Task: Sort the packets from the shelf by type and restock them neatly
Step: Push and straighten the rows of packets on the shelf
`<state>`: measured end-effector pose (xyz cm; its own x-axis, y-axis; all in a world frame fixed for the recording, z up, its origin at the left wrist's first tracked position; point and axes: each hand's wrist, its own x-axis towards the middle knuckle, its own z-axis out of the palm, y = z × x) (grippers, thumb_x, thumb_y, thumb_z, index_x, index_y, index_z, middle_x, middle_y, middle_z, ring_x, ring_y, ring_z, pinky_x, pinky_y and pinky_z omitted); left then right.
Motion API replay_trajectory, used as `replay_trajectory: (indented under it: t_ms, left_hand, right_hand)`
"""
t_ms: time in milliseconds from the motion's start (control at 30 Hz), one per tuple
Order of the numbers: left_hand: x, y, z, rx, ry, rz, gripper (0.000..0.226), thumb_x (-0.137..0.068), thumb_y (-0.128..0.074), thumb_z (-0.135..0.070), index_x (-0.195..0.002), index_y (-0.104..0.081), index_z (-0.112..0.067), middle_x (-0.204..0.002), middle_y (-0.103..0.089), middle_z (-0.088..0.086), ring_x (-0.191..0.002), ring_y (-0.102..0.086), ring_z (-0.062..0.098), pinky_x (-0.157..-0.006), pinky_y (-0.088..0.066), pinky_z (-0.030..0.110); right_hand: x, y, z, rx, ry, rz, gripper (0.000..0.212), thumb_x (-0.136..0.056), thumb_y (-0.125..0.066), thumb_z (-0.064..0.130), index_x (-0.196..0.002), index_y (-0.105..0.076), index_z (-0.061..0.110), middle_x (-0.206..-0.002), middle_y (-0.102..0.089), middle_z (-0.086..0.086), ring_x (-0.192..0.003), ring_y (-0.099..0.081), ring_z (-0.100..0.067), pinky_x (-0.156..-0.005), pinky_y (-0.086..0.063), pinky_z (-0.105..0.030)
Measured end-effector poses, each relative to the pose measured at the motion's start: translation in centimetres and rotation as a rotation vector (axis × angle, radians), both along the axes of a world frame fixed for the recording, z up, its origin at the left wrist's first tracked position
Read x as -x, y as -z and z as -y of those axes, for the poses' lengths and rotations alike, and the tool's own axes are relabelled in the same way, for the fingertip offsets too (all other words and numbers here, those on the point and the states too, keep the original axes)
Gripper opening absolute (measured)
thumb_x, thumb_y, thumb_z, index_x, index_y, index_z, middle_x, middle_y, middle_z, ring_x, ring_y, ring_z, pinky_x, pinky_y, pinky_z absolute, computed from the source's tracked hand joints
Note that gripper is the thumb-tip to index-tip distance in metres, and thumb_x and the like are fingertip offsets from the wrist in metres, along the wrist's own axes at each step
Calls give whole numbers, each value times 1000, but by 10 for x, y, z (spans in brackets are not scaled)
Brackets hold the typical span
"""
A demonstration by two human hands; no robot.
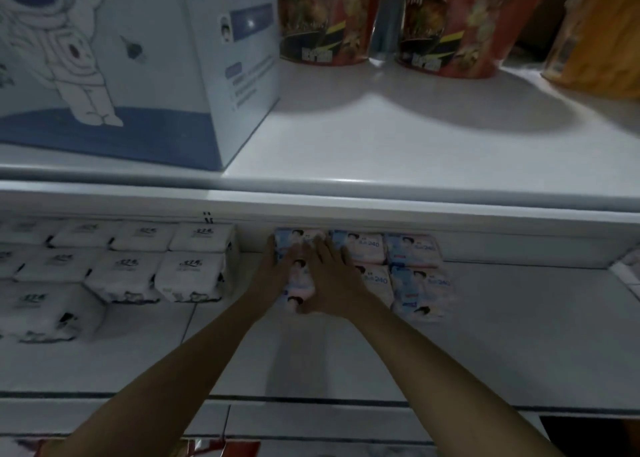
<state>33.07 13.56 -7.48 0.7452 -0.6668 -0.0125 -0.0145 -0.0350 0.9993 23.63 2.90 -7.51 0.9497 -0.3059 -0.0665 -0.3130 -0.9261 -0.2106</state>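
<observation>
On the lower shelf [346, 345] lie two groups of packets. Several white packets [194, 273] sit in rows at the left. Pink-and-blue packets [415, 280] marked 240 lie in rows at the middle right. Both my hands reach into the leftmost column of that group. My left hand [273, 269] presses against the left side of a pink-and-blue packet [299, 283]. My right hand [332, 280] lies flat on top of it with fingers spread and straight. Much of that packet is hidden under my hands.
The upper shelf [381, 138] overhangs the packets' back row. On it stand a blue-and-white astronaut box [114, 65] at the left, two red snack pouches [322, 20] behind, and an orange bag [602, 34] at the right. Red items [221, 449] peek out at the bottom edge.
</observation>
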Motion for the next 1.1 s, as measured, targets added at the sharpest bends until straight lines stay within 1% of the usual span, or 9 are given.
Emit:
replay_trajectory:
  t_ms: [67,100,167,233,367,467,700,933,1100]
  left_hand:
    - [1,-4,-2,-62,-56,183,28,-101,-50,-16,-126,-40,-22,-115,-56,-10,-91,-57,-20,-83,-47,7]
    - [0,-4,-3,-128,-91,309,38,-99,-51,-28,-134,-37,-22,-126,-51,-12,-105,-50,-20,-91,-40,4]
    - [-4,-2,-3,-295,-105,609,77,-92,-40,-64,-149,-29,-14,-151,-33,-4,-138,-31,4,-114,-28,25]
    - [-5,-2,0,-438,39,840,110,-73,-14,-91,-153,-23,-16,-158,-19,-3,-148,-13,16,-121,-13,45]
    - [10,-12,12,-648,296,1153,130,-52,0,-102,-156,-10,-24,-163,-7,-3,-151,-4,19,-121,0,51]
    - [19,-6,22,-765,376,1208,135,-45,-8,-103,-156,-2,-27,-164,2,1,-151,3,23,-118,8,51]
    - [24,12,43,-859,428,1244,132,-51,-19,-99,-156,0,-21,-163,-2,12,-150,-3,31,-116,1,63]
    - [23,16,46,-789,386,1285,117,-62,-46,-85,-149,-22,-11,-153,-36,14,-141,-34,36,-106,-17,71]
    - [28,10,48,-856,389,1285,117,-75,-55,-77,-156,0,-13,-164,1,6,-151,2,25,-114,6,62]
  right_hand:
    - [8,-9,6,-88,-25,18,125,-72,-72,66,-157,6,18,-164,10,-8,-151,12,-26,-121,5,-49]
    - [13,-14,10,-107,-30,26,126,-72,-72,66,-157,9,20,-164,13,-6,-150,14,-23,-121,6,-48]
    - [26,-24,21,-86,-33,21,128,-71,-72,66,-156,12,21,-163,17,-4,-150,16,-22,-121,7,-47]
    - [40,-29,33,-47,-27,-2,131,-70,-73,67,-155,15,22,-163,18,-4,-150,15,-23,-122,6,-47]
    - [63,-29,54,16,-11,-91,137,-65,-77,68,-155,16,23,-162,21,-6,-149,19,-25,-118,13,-47]
    - [71,-23,61,65,-10,-132,140,-62,-80,65,-155,16,24,-162,21,-8,-149,19,-27,-117,13,-44]
    - [66,-3,62,175,-11,-33,129,-68,-76,62,-156,8,20,-164,4,-14,-151,4,-31,-122,3,-45]
    - [59,0,72,208,-37,25,127,-64,-75,68,-157,-2,20,-163,-6,-13,-150,-4,-31,-120,-3,-48]
    - [58,0,73,191,-42,22,129,-65,-75,68,-157,-1,18,-164,-1,-12,-151,1,-31,-120,1,-47]
